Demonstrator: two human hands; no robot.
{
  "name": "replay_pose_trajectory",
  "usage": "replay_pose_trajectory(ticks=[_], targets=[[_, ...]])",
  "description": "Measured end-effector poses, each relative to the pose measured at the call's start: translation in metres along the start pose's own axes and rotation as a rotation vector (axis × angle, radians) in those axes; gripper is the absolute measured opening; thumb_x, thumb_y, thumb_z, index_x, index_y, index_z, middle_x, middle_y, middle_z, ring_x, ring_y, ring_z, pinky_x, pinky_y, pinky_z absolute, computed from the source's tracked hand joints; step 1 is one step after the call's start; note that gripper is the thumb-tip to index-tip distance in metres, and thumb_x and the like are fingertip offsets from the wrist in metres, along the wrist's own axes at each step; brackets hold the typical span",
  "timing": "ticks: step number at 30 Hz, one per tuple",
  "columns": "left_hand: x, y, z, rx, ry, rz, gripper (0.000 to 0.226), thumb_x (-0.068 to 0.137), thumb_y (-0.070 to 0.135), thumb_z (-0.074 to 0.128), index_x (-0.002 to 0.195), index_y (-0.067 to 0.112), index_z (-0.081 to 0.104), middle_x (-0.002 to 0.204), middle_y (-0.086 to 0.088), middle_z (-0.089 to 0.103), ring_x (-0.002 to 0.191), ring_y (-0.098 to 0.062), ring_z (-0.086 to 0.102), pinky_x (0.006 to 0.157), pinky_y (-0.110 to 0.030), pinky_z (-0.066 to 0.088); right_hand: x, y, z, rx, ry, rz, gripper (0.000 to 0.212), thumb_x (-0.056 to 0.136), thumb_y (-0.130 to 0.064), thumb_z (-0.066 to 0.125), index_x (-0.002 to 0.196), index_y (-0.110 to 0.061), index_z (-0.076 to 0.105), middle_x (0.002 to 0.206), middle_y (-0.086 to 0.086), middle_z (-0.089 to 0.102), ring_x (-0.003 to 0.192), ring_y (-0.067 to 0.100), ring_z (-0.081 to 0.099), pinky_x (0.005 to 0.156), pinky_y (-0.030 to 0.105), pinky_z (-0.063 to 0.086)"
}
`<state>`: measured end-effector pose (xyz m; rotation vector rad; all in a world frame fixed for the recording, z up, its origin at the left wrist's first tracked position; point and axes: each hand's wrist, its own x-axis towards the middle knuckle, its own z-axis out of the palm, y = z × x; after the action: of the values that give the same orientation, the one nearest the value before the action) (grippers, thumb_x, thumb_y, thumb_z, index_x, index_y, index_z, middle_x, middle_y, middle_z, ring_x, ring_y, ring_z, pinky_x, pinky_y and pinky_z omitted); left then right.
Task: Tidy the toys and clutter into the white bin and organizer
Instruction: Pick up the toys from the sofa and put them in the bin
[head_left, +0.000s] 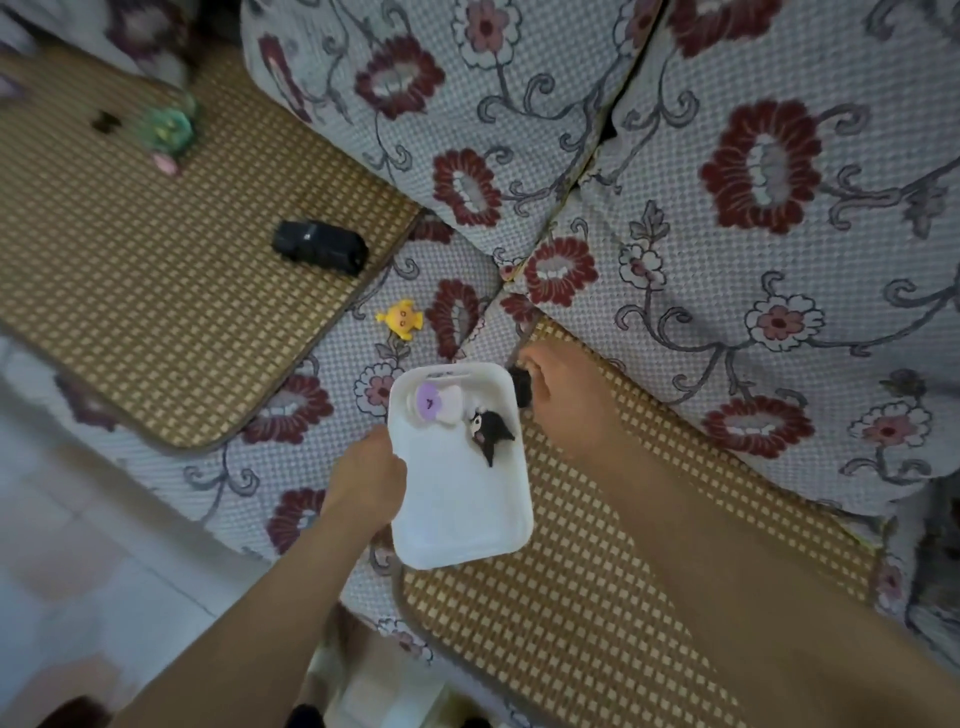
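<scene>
My left hand (370, 480) grips the left rim of the white bin (467, 519), holding it over the sofa seat. Inside the bin lie a purple-and-white round toy (435, 402) and a black-and-white figure (489, 431). My right hand (558, 395) is just right of the bin's far corner, its fingers curled round a small black object (521, 388). A yellow star-shaped toy (401, 319) lies on the floral cushion beyond the bin. A black toy car (319, 247) sits on the left woven mat. A blurred green toy (169, 127) lies at the far left.
Two woven straw mats (156, 270) (597, 597) cover the floral sofa seat (322, 374). Floral back cushions (727, 182) rise behind. A small dark object (106, 122) and a pink piece (165, 163) lie near the green toy. Tiled floor (78, 545) lies at lower left.
</scene>
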<state>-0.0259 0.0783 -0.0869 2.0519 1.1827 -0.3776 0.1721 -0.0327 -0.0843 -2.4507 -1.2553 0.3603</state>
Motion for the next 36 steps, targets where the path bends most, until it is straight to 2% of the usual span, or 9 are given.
replay_pose_trajectory(ticks=[4,8,11,15,19,22,28,31,36], targets=[[0.025,-0.027,-0.026,-0.049,0.028,-0.004,0.008,0.092,0.004,0.038,0.090,0.005,0.046,0.077,-0.014,0.054,0.061,-0.025,0.044,0.057,-0.032,0.034,0.028,0.006,0.030,-0.170,-0.304,0.086,0.053,0.083,-0.003,0.057,0.133,-0.016,0.048,0.135,0.012,0.048,0.118,0.034,0.048,0.096,0.046,0.045],[0.053,-0.060,-0.045,-0.051,0.023,0.005,0.011,0.091,0.001,0.039,0.093,0.002,0.049,0.067,-0.009,0.048,0.060,-0.029,0.045,0.053,-0.032,0.032,0.035,0.011,0.063,-0.285,-0.425,0.193,0.059,0.087,-0.008,0.057,0.141,-0.025,0.040,0.145,0.012,0.036,0.128,0.036,0.037,0.102,0.050,0.042],[0.065,-0.078,-0.059,-0.009,0.005,0.032,0.012,0.090,0.001,0.039,0.094,0.001,0.050,0.062,-0.006,0.043,0.056,-0.027,0.042,0.051,-0.032,0.029,0.041,0.011,0.074,-0.281,-0.359,0.265,0.045,0.085,-0.007,0.059,0.128,-0.020,0.053,0.136,0.015,0.042,0.121,0.036,0.042,0.097,0.047,0.046],[0.079,-0.092,-0.080,-0.001,-0.019,0.046,0.010,0.089,0.001,0.040,0.094,0.003,0.049,0.067,-0.012,0.049,0.063,-0.030,0.044,0.057,-0.032,0.032,0.067,-0.037,0.064,0.042,-0.035,0.274,0.013,0.082,-0.006,0.062,0.090,-0.016,0.059,0.092,0.006,0.055,0.083,0.020,0.051,0.071,0.034,0.046],[0.089,-0.099,-0.105,-0.042,-0.048,0.072,0.027,0.089,0.002,0.040,0.112,0.003,0.053,0.090,-0.018,0.061,0.072,-0.031,0.051,0.061,-0.032,0.036,0.089,-0.139,0.047,0.250,-0.041,0.104,0.039,0.082,-0.024,0.065,0.118,-0.022,0.049,0.114,0.000,0.053,0.101,0.019,0.052,0.078,0.036,0.048],[0.094,-0.100,-0.122,-0.089,-0.060,0.098,0.021,0.089,0.002,0.040,0.104,0.008,0.053,0.082,-0.013,0.059,0.066,-0.030,0.049,0.056,-0.031,0.035,0.092,-0.189,0.061,0.120,-0.316,-0.009,0.041,0.086,-0.028,0.065,0.123,-0.021,0.047,0.125,-0.001,0.048,0.106,0.021,0.051,0.079,0.037,0.048],[0.108,-0.118,-0.156,-0.151,-0.057,0.078,0.016,0.089,0.003,0.039,0.093,0.007,0.054,0.081,-0.013,0.058,0.070,-0.032,0.051,0.058,-0.031,0.035,0.112,-0.222,0.099,0.093,-0.430,-0.016,0.048,0.084,-0.019,0.069,0.126,-0.015,0.046,0.128,0.003,0.041,0.102,0.030,0.055,0.081,0.042,0.050],[0.114,-0.132,-0.168,-0.141,-0.057,0.074,0.012,0.088,0.004,0.039,0.087,0.010,0.049,0.077,-0.013,0.054,0.067,-0.030,0.046,0.056,-0.032,0.031,0.123,-0.230,0.098,0.178,-0.389,-0.004,0.041,0.087,-0.021,0.065,0.124,-0.015,0.049,0.129,0.001,0.043,0.103,0.028,0.057,0.082,0.046,0.050],[0.114,-0.147,-0.182,-0.151,-0.032,0.090,0.013,0.089,0.005,0.039,0.081,0.008,0.048,0.063,-0.004,0.047,0.062,-0.028,0.046,0.052,-0.031,0.030,0.148,-0.211,0.081,0.183,-0.018,0.116,0.012,0.094,-0.010,0.050,0.103,-0.009,0.057,0.107,0.007,0.055,0.087,0.022,0.056,0.077,0.041,0.050]])
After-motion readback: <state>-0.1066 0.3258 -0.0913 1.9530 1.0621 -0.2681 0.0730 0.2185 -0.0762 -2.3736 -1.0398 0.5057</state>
